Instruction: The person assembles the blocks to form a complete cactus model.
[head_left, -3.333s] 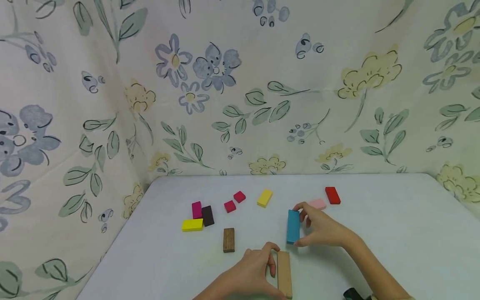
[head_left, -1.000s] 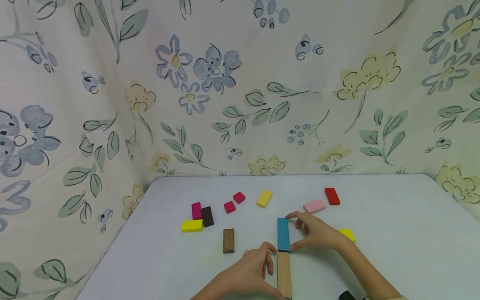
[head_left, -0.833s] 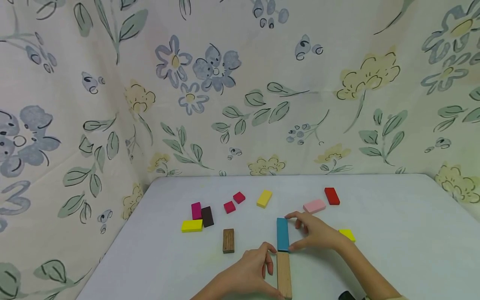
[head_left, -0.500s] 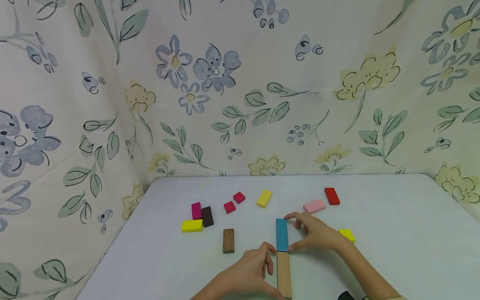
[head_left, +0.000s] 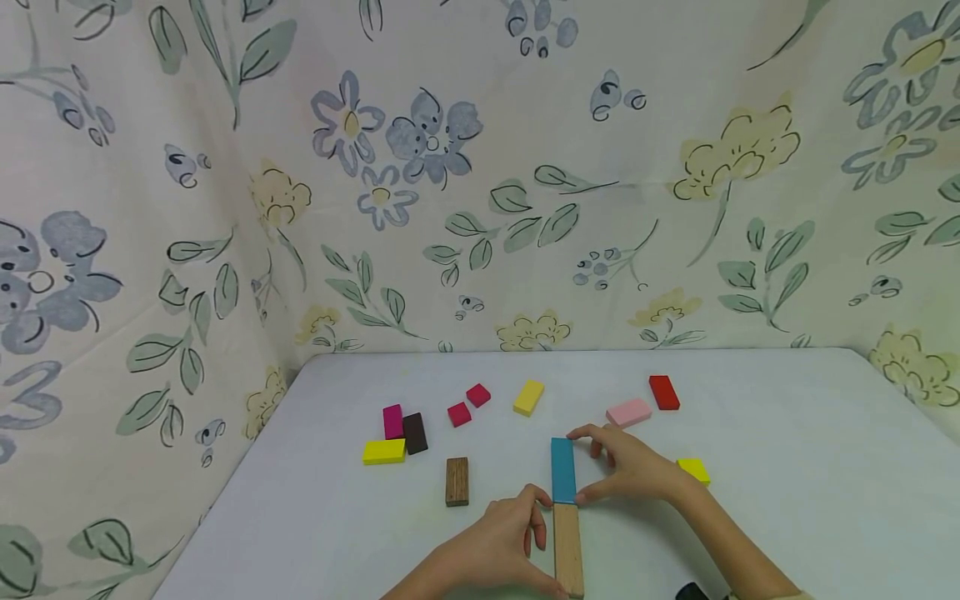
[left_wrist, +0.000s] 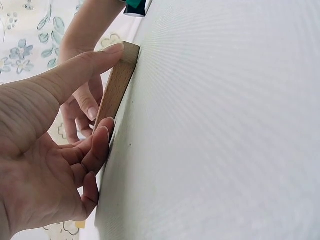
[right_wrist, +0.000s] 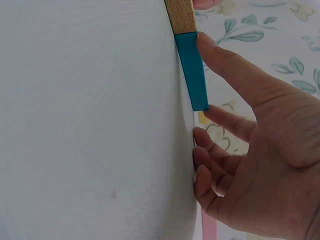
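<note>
In the head view, my left hand (head_left: 498,537) holds a long light wooden block (head_left: 568,550) by its two ends, thumb at the near end and forefinger at the far one. My right hand (head_left: 637,462) grips a blue block (head_left: 563,471) from the right in the same lengthwise way. The blue block stands in line with the wooden one, end against end, and both are on the table. From the right wrist, the blue block's end (right_wrist: 192,70) meets the wood with no visible gap. The left wrist view shows my thumb on the wooden block's end (left_wrist: 130,51).
Left on the white table (head_left: 315,533) lie a dark brown-grained block (head_left: 457,482), a yellow block (head_left: 384,452), a near-black block (head_left: 415,433) and a magenta block (head_left: 393,422). Small crimson cubes (head_left: 460,414), a pink block (head_left: 628,412) and a red block (head_left: 664,392) lie farther back.
My right hand has brought the blue block leftward and against the wooden block's far end, then shifted it slightly more left into line. My left hand has barely moved.
</note>
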